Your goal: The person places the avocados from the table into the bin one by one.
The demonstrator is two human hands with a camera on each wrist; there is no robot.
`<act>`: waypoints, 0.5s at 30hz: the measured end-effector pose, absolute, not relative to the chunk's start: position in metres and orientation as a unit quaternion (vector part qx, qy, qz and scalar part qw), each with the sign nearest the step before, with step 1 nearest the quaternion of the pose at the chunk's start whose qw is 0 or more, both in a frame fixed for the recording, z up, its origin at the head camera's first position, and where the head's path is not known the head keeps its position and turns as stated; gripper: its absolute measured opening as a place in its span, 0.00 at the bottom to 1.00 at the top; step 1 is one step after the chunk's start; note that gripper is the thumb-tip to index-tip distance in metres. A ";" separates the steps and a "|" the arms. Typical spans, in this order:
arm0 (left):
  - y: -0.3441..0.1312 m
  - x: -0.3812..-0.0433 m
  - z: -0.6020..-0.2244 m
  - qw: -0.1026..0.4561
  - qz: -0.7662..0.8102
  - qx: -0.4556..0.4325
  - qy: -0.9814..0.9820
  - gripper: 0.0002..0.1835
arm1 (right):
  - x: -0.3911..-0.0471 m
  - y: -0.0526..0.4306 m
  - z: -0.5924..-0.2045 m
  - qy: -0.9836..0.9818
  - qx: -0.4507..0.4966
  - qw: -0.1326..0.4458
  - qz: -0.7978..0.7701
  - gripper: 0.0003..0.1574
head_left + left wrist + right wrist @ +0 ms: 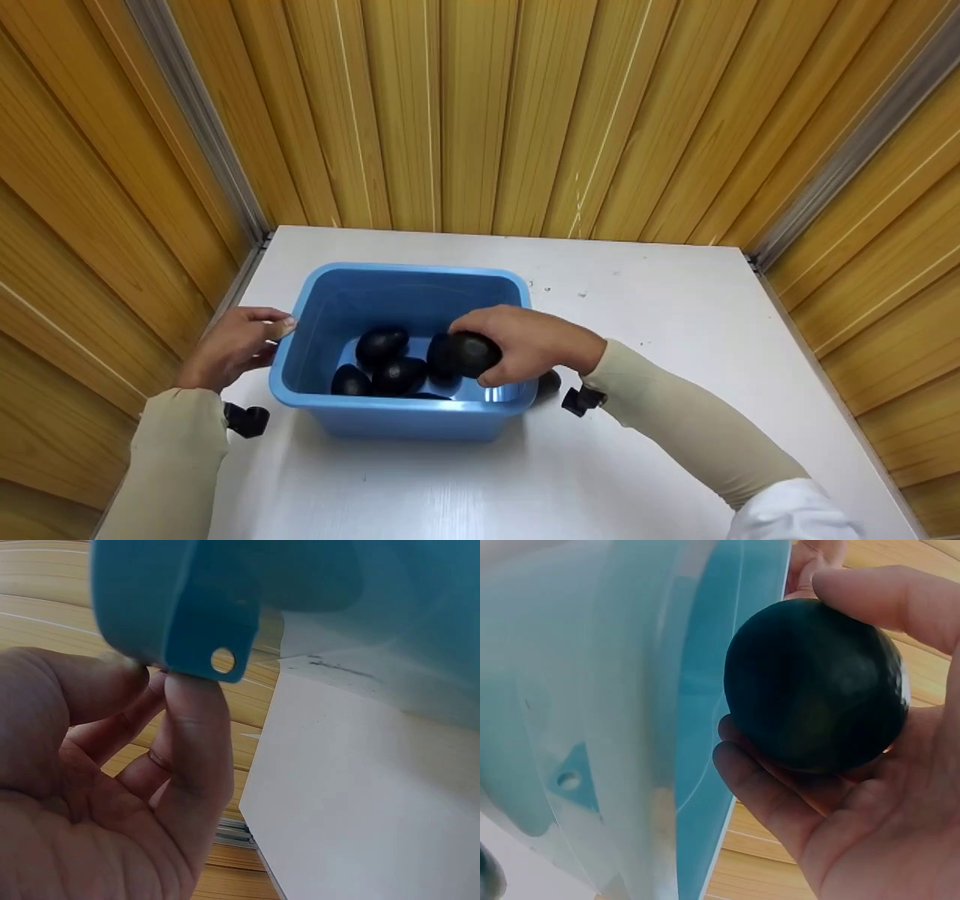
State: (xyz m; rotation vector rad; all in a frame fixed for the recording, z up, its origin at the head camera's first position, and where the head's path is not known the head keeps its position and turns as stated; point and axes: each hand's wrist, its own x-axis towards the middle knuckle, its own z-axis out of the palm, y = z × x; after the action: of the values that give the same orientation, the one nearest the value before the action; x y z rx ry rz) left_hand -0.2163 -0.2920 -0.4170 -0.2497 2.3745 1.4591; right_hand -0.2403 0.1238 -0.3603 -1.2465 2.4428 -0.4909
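Note:
A blue plastic tub point(409, 421) stands on the white table. At its left side my left hand point(234, 345) pinches the rim between thumb and fingers, close to a tab with a round hole point(202, 652) in the left wrist view. Over the right part of the tub, my right hand point(534, 343) grips a dark, glossy avocado point(817, 686), with thumb and fingers around its sides. Several more dark avocados point(399, 375) lie on the tub's floor, partly hidden by the front wall.
Another dark avocado point(549, 385) lies on the table point(675, 360) just right of the tub, partly covered by the right wrist. Yellow wood-grain panels point(480, 112) wall the table at the back and both sides. Small specks point(582, 295) mark the table behind the tub.

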 end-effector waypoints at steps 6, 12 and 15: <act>-0.292 -0.216 -0.417 0.174 0.515 -0.086 0.835 0.27 | -0.236 0.125 -0.362 0.864 -0.434 0.201 -0.157 0.42; -0.292 -0.216 -0.417 0.175 0.516 -0.085 0.834 0.28 | -0.236 0.136 -0.359 0.865 -0.425 0.198 -0.178 0.41; -0.292 -0.216 -0.417 0.174 0.514 -0.083 0.836 0.28 | -0.237 0.146 -0.357 0.867 -0.412 0.183 -0.212 0.40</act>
State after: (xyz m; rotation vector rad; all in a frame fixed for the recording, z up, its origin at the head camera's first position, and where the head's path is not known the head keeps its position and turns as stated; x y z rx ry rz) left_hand -0.2158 -0.2921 -0.4168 -0.2365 2.3708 1.4564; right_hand -0.2370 0.1464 -0.3572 -1.1633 2.4466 -0.5984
